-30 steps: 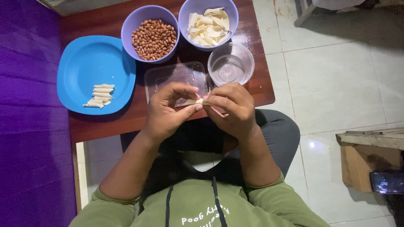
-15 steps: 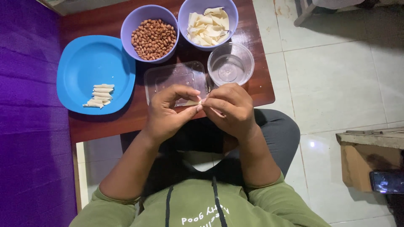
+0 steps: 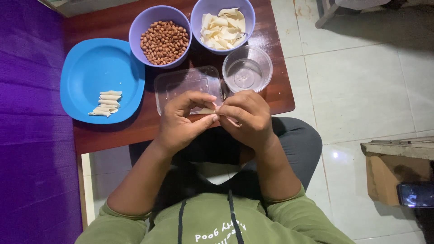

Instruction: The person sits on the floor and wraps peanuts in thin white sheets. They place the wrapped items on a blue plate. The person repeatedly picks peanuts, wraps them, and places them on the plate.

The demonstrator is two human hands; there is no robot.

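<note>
Above the near edge of the brown wooden desk, both hands meet, fingertips against fingertips. The left hand and the right hand are both closed in a pinch on one small pale piece of dough wrapper, which sits between the thumbs and the first fingers. Only a short part of this wrapper shows; the rest is hidden by the fingers, so I cannot tell its full shape.

Just behind the hands lies a clear plastic tray, flat on the desk. To its right stands a clear round cup, close beside the tray. Further back are two purple bowls, touching or nearly touching each other: the left bowl is filled with peanuts, and the right bowl holds flat pale wrapper sheets in a loose pile.

On the left part of the desk rests a blue plate. Near its front edge lie some finished small rolls, side by side in a short row, well apart from the hands.

The person wears a green hooded top and dark trousers, and the knees are under the desk. A purple cloth covers the area on the left, and pale floor tiles are on the right.
</note>
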